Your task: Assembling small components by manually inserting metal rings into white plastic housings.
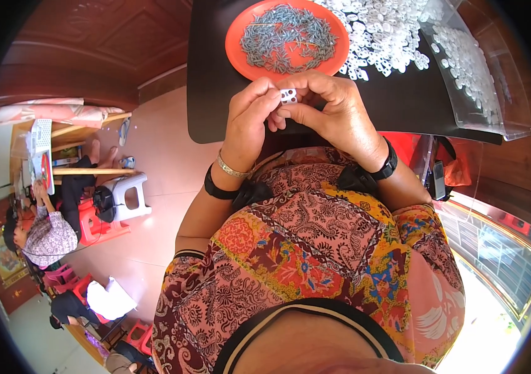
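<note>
Just in front of the near edge of the black table [210, 93], my two hands meet around a small white plastic piece with dark holes [288, 95]. My left hand [250, 117] pinches it from the left between thumb and fingers. From the right, my right hand [335, 113] grips the same piece, its thumb below and index finger curved above. Fingers cover part of the piece. Right beyond my hands sits an orange-red plate [235, 55] holding many small grey screws [287, 34].
Many loose white plastic pieces [380, 28] are heaped right of the plate. A clear plastic bin [517, 121] with more pieces stands at the table's right. Off to the left, another person [53, 234] sits near a grey-white stool [129, 198]; more people and red stools are behind.
</note>
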Available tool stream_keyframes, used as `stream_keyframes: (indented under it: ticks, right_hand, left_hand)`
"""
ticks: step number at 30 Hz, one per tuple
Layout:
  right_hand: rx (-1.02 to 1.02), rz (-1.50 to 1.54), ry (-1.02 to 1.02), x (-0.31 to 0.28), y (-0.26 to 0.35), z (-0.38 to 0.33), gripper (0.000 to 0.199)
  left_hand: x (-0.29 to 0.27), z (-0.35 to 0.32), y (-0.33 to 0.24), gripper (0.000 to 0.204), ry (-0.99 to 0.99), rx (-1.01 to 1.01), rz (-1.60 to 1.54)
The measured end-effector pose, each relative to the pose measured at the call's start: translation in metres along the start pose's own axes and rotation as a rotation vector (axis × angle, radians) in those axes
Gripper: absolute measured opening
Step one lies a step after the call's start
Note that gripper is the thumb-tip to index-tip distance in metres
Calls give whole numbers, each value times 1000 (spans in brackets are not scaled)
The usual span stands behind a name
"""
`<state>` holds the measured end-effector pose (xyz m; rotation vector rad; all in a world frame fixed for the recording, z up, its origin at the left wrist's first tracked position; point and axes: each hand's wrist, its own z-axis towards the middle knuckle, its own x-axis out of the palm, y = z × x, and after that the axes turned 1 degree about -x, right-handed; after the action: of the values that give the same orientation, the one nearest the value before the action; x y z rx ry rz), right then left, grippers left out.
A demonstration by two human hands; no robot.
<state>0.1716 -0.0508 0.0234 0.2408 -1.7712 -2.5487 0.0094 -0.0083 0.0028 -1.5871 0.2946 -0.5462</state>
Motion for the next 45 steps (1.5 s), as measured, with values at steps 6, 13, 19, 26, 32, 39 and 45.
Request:
stream_keyframes:
  ticks: [6, 13, 19, 26, 32, 39, 45]
  right_hand:
    - [-185, -27, -110, -19, 11, 21, 18]
    - [-351, -153, -107, -54, 57, 70, 23]
    - [-454, -265, -135, -65, 91, 100, 23]
    - [-536, -407, -145, -67, 106, 122, 20]
    - [-540, -438, -180, -69, 95, 131, 24]
    - [-621, -538, -202, -71, 83, 140, 24]
    - [-602, -545, -209, -69, 82, 139, 22]
  left_hand:
    - [9, 34, -38, 21, 127, 81, 41]
    - [24, 71, -103, 20, 158, 297, 109]
    - [28, 89, -137, 20, 143, 466, 45]
    - [25, 104, -146, 23, 5, 654, 263]
    - [22, 120, -142, 23, 47, 647, 95]
    - [22, 130, -140, 21, 64, 587, -11]
    - [17, 134, -137, 23, 67, 650, 84]
